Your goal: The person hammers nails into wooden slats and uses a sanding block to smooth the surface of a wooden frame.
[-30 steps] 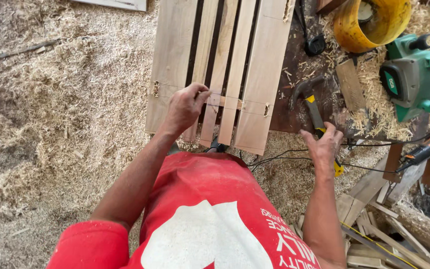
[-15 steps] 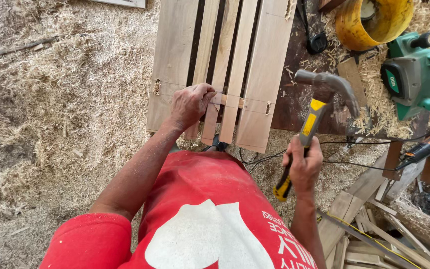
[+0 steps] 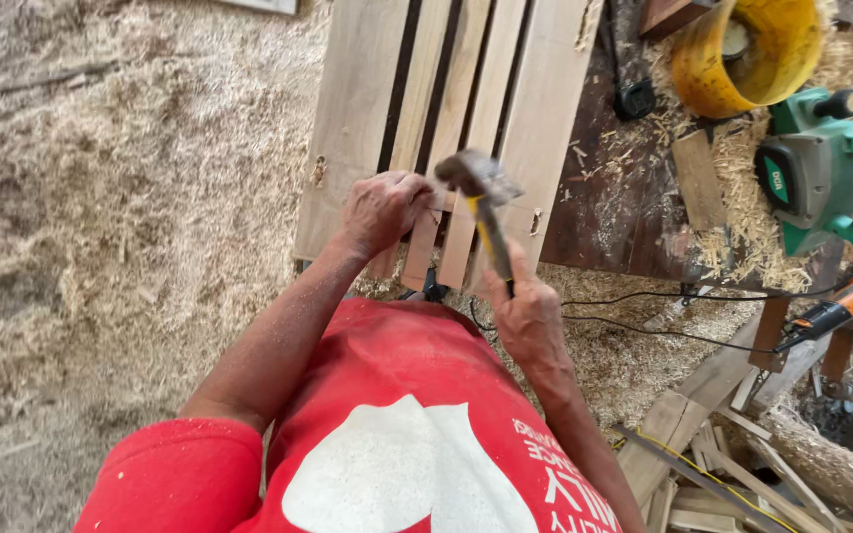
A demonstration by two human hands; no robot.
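- Wrapped tight round the yellow-and-black handle, the right hand (image 3: 530, 316) holds a hammer (image 3: 481, 202) at the centre of the frame, its steel head poised just above the near end of the slatted wooden panel (image 3: 446, 118).
- Left hand (image 3: 382, 209), fingers curled and pressed down, pins a short cross batten (image 3: 491, 212) across the slats, seemingly to steady it under the hammer; whether a nail is pinched there, I cannot tell.
- That panel lies flat on a dark workbench (image 3: 624, 188), running from centre to the top edge.
- Upper right, a yellow bucket (image 3: 747, 54) lies tipped toward the camera; something round shows inside, too unclear to name.
- Right edge: a green power planer (image 3: 826, 168) on shavings, an orange-handled tool (image 3: 841, 306) below it.
- Sawdust (image 3: 120, 217) covers the left half.
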